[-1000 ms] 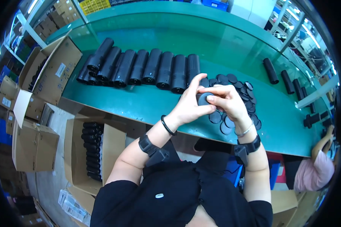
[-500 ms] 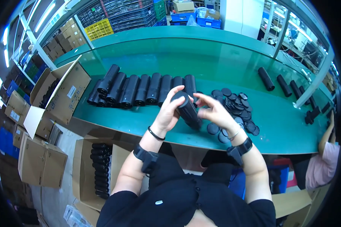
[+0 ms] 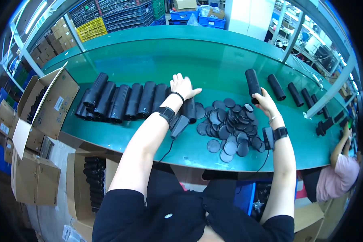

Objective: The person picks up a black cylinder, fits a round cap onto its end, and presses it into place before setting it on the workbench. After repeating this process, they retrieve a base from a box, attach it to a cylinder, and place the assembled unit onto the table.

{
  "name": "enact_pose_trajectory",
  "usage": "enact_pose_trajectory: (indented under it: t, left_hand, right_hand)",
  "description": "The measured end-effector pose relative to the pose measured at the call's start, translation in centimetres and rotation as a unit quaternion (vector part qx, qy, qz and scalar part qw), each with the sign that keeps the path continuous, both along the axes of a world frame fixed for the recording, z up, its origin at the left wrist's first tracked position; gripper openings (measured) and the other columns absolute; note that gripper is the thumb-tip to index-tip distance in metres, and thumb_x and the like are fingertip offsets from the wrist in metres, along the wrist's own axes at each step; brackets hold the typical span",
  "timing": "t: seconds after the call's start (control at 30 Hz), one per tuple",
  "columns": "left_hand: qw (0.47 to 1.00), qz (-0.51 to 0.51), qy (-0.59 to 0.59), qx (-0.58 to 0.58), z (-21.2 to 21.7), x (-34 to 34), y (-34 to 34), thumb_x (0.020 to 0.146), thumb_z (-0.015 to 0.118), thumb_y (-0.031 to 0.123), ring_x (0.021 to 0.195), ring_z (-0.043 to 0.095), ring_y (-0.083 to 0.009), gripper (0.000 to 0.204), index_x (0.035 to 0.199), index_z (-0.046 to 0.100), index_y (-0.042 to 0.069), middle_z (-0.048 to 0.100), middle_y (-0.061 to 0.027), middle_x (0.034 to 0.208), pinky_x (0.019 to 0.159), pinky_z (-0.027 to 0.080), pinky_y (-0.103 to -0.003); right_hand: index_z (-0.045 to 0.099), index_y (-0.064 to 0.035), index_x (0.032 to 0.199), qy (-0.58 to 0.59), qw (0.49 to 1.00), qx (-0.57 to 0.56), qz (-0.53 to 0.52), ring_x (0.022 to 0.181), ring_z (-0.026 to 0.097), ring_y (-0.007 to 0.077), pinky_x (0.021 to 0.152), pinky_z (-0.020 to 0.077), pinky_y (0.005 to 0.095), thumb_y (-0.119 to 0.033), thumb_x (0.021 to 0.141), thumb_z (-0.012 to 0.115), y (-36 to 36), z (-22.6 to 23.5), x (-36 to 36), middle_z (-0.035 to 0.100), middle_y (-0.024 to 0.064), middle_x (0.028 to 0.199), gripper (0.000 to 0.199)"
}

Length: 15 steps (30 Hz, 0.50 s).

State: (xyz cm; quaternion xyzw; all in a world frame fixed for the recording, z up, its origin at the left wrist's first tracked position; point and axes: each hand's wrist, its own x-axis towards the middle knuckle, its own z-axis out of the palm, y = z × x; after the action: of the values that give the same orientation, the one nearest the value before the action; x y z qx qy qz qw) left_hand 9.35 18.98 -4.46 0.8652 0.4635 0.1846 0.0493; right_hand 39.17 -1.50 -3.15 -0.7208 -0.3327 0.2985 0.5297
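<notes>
My left hand [image 3: 183,86] lies flat, fingers spread, on the right end of a row of black ribbed tubes [image 3: 121,101] lined up side by side on the green table [image 3: 165,60]. My right hand [image 3: 265,104] grips the lower end of a single black tube [image 3: 253,84], held just beyond a heap of black round caps [image 3: 232,125]. Both wrists wear black bands with small devices and cables.
Several more black tubes [image 3: 288,90] lie spaced along the table to the right. An open cardboard box [image 3: 48,103] stands at the table's left end; a box holding black tubes [image 3: 93,181] sits on the floor. Another person [image 3: 336,177] works at far right.
Both hands held one tube together over the caps. Now my left hand has set it into the row, and my right hand has reached right and taken another tube.
</notes>
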Motion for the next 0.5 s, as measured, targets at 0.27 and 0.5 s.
enact_pose_trajectory:
  t: [0.27, 0.5]
  left_hand:
    - [0.967, -0.183, -0.176, -0.004, 3.6, -4.5, -4.4, 0.074, 0.079, 0.033, 0.118, 0.045, -0.0367, 0.04, 0.094, 0.062, 0.003, 0.048, -0.0189, 0.122, 0.098, 0.04, -0.046]
    - [0.91, -0.323, -0.239, -0.104, 6.3, -12.4, -12.8, 0.075, 0.083, 0.011, 0.114, 0.054, -0.0276, 0.032, 0.093, 0.059, 0.003, 0.046, -0.0149, 0.126, 0.092, 0.048, -0.037]
  right_hand:
    - [0.026, 0.0022, 0.14, -0.297, 0.945, -0.097, -0.093, 0.103, 0.064, 0.0441, 0.089, 0.0504, 0.0451, -0.022, 0.076, 0.07, 5.7, -4.7, 9.2, 0.06, 0.0332, 0.116, 0.081]
    - [0.038, -0.0035, 0.134, -0.398, 0.898, -0.184, -0.038, 0.11, 0.06, 0.0452, 0.094, 0.05, 0.048, -0.023, 0.08, 0.076, 8.5, -5.0, 9.6, 0.062, 0.0275, 0.119, 0.069]
